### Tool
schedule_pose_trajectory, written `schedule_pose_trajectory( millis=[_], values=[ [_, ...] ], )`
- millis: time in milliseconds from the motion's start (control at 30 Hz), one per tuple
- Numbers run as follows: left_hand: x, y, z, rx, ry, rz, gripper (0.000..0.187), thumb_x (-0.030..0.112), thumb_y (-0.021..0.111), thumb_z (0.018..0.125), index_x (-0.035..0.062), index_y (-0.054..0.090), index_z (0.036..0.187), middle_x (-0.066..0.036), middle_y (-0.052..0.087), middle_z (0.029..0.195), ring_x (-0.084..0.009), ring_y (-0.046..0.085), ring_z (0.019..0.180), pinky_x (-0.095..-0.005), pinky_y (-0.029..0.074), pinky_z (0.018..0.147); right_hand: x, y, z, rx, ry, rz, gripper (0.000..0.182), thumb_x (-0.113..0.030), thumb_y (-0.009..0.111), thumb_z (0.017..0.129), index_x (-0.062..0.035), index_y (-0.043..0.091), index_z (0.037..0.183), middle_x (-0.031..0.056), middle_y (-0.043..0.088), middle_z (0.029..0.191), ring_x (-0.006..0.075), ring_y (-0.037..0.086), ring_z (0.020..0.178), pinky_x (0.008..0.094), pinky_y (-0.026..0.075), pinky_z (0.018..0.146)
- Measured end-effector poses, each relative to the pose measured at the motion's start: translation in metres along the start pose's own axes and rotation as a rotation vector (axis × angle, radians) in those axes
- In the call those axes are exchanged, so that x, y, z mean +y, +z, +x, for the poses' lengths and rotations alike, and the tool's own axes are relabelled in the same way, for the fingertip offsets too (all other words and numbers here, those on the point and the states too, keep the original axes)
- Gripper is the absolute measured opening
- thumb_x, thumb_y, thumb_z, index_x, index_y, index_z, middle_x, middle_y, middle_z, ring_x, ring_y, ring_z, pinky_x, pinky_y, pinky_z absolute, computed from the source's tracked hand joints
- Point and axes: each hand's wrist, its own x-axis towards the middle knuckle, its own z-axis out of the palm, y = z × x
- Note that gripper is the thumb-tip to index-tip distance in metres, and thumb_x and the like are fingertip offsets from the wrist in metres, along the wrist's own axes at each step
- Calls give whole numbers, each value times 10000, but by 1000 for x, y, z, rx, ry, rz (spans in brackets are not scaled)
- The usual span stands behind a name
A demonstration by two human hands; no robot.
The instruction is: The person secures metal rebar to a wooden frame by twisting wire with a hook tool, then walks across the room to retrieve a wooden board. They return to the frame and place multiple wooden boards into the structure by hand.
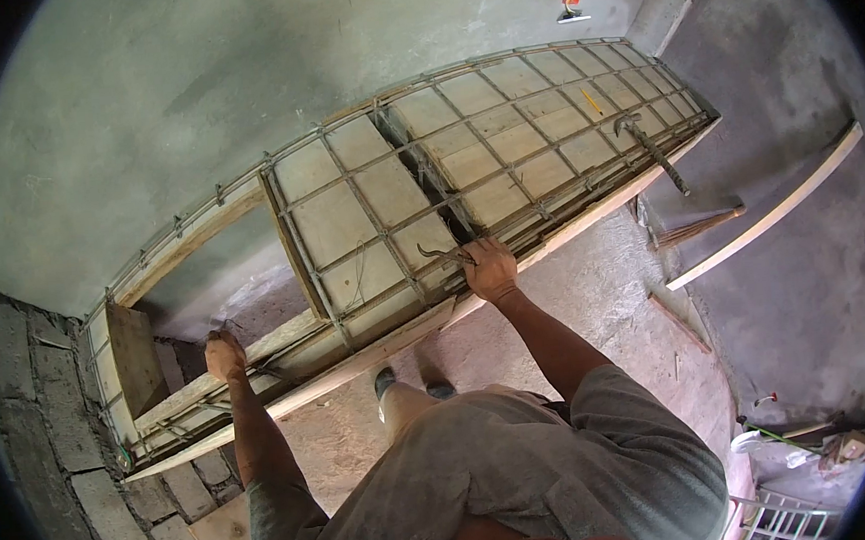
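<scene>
My right hand (493, 269) is closed around a dark metal tool with curved prongs (441, 254), at the front edge of the formwork. It rests over the steel rebar grid (368, 209), close to a dark gap between the panels. My left hand (225, 355) is a closed fist at the front board (282, 338) of the rectangular opening. A small dark bit shows at its fingers, too small to name. A claw hammer (655, 154) lies across the grid on the right. Farther back lies a yellow pencil (592, 101).
A rough block wall (30, 398) stands at the left, a plastered wall (190, 96) behind. On the right are a long curved-looking wooden strip (769, 208) and scrap boards (700, 228). A trowel with an orange handle (572, 6) is at the back. My feet (385, 382) are below the front edge.
</scene>
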Motion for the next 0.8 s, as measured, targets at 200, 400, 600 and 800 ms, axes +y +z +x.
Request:
schedule_pose_trajectory(
  millis=[200, 400, 600, 800],
  values=[
    [5, -6, -5, 32, 21, 34, 393, 403, 473, 904, 79, 689, 958, -177, 691, 976, -380, 663, 901, -466, 516, 776, 2, 5, -1, -23, 39, -13, 177, -215, 645, 765, -126, 659, 917, 86, 631, 920, 304, 572, 938, 427, 461, 839],
    [8, -9, -5, 2, 26, 76, 377, 391, 466, 908, 98, 679, 1010, -176, 687, 1002, -374, 661, 921, -472, 513, 782, 3, 5, -1, -5, 24, -10, 170, -225, 639, 774, -128, 657, 914, 86, 629, 919, 304, 571, 931, 431, 462, 825],
    [12, -15, -9, -16, 31, 86, 378, 391, 458, 915, 102, 677, 1021, -177, 686, 1014, -378, 658, 930, -470, 509, 795, 4, 5, -2, -24, 20, -13, 186, -228, 642, 768, -120, 656, 918, 89, 628, 926, 307, 567, 943, 432, 464, 827],
    [12, -14, -9, 30, 41, 87, 369, 385, 470, 911, 103, 680, 1024, -182, 687, 1010, -386, 654, 935, -475, 506, 800, 3, 3, -1, -58, 21, -10, 216, -205, 645, 755, -110, 651, 948, 101, 624, 942, 315, 566, 951, 438, 462, 835]
  ],
)
